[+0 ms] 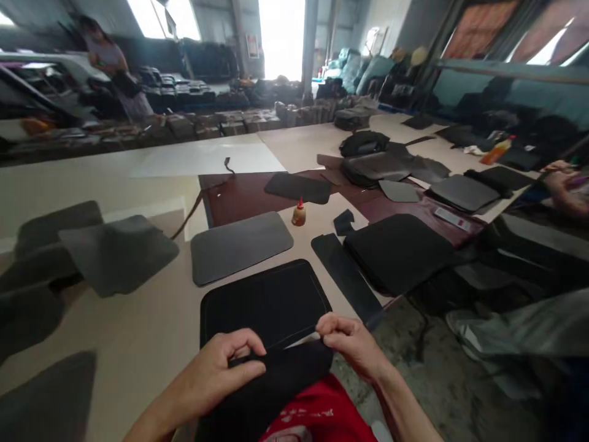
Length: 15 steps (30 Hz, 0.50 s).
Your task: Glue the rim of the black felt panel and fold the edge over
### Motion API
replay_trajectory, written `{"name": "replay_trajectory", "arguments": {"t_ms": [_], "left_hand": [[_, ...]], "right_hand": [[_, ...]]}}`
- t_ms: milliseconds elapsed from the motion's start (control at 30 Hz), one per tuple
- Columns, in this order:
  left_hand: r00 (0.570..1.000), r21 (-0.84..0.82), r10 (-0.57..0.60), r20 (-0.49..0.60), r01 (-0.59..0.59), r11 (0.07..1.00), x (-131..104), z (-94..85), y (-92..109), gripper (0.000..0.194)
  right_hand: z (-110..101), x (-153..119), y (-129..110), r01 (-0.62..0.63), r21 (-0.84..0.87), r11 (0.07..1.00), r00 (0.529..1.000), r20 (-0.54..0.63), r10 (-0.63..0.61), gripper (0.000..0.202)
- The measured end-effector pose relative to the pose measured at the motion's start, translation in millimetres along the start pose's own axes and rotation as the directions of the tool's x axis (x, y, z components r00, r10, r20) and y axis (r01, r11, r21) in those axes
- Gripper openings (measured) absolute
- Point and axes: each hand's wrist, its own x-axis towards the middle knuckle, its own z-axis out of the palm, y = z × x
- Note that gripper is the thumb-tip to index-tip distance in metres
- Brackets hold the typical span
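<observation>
On the tabletop (pixel 138 331), a black panel (pixel 262 298) at twelve o'clock; nearer me, black cloth (pixel 297 371) in my grip.
The cloth runs along the panel's near edge, perhaps joined; I can't see clearly. Set apart, my left hand (pixel 223 371) and right hand (pixel 353 345) each pinch its upper edge. Past the panel, at twelve, stands a small red-tipped bottle (pixel 299 215).

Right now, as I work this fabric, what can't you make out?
In the head view:
Black fabric: lower end, cut off by the bottom edge.
Right hand: the bit pinched, covered by fingertips.
Red cloth: lettering, too small.
Another person's arm: upper part, past the right edge.
Small bottle: any label, too small.
</observation>
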Motion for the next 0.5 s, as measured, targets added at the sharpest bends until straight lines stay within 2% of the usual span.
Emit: {"name": "replay_trajectory", "arguments": {"t_ms": [67, 133, 233, 333, 433, 500], "left_hand": [[1.000, -0.030, 0.008, -0.004, -0.008, 1.000, 2, 2.7, 3, 0.028], [1.000, -0.052, 0.002, -0.002, -0.002, 0.999, 1, 5.1, 1, 0.027], [0.998, -0.095, -0.043, 0.034, 0.046, 0.994, -3, 8.2, -7, 0.028], [0.991, -0.133, -0.114, 0.065, 0.121, 0.984, -6, 12.9, -18, 0.030], [0.989, -0.133, -0.127, 0.077, 0.136, 0.982, -6, 20.5, -30, 0.029], [0.992, -0.152, -0.113, 0.061, 0.122, 0.981, -4, 26.0, -38, 0.032]], "right_hand": [[2, -3, 7, -0.043, 0.027, 0.999, 0.999, 0.003, 0.043, 0.017], [5, -7, 10, -0.109, 0.031, 0.994, 0.991, 0.081, 0.107, 0.028], [10, -10, 11, -0.199, -0.117, 0.973, 0.953, 0.207, 0.220, 0.030], [14, -9, 15, -0.118, -0.359, 0.926, 0.944, 0.250, 0.217, 0.019], [15, -7, 25, 0.001, -0.482, 0.876, 0.933, 0.317, 0.173, 0.017], [15, -6, 31, -0.043, -0.519, 0.853, 0.934, 0.282, 0.219, 0.018]]}}
